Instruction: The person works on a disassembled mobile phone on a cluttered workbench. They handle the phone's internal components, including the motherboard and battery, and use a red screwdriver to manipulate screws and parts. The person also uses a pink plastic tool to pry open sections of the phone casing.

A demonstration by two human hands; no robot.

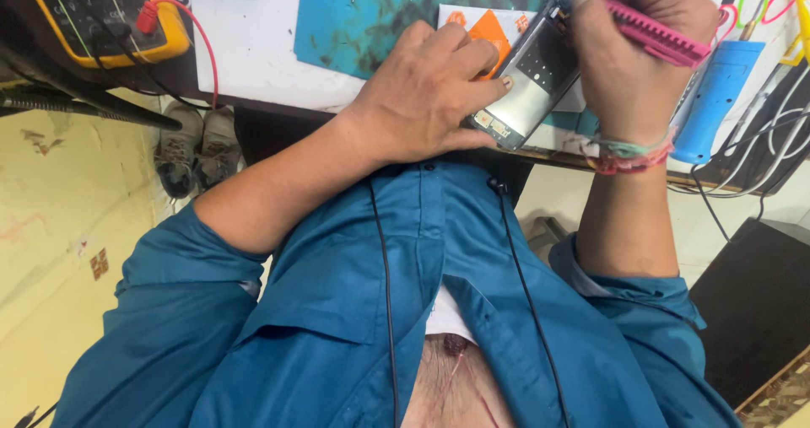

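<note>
An opened phone [531, 82] with its back off lies tilted at the table's near edge, showing its dark and silver insides. My left hand [422, 91] rests on its lower end and holds it steady, fingers spread over a white and orange card [488, 25]. My right hand [641, 48], with bracelets at the wrist, grips a pink ribbed tool [658, 36]. The tool's tip is hidden behind my fingers, near the phone's upper end.
A teal work mat [380, 10] covers the white table [245, 48]. A yellow multimeter [101, 15] with a red lead sits at far left. A blue cylindrical tool [717, 99] and cables lie at right. Shoes [190, 145] stand on the floor, and a black box [759, 310] sits at lower right.
</note>
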